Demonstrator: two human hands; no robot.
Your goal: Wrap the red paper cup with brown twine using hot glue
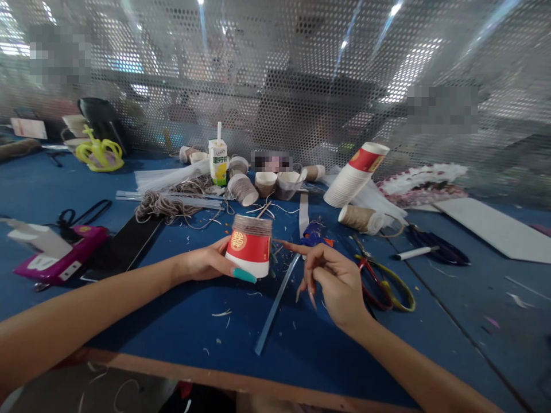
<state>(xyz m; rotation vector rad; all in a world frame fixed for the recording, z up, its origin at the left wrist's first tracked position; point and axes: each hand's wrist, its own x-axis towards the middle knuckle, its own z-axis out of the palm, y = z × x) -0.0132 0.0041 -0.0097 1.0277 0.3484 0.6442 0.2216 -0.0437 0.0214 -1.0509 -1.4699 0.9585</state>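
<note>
A red and white paper cup (248, 252) stands upside down in my left hand (212, 261), whose fingers wrap round its left side. Grey-brown cord circles the upper end of the cup. Just right of the cup is my right hand (329, 278), its index finger stretched toward the cup's side and the other fingers loosely curled and apart. Nothing shows in that hand. Below and between the hands lies a clear glue stick (276, 307). A blue glue gun (316, 234) lies behind my right hand.
Scissors (390, 287) lie right of my right hand. Behind are a cup stack (356, 175), a drink carton (218, 162), cord-wrapped cups (243, 189) and a cord bundle (167, 203). A purple case (64, 258) sits left, a white board (495, 229) right.
</note>
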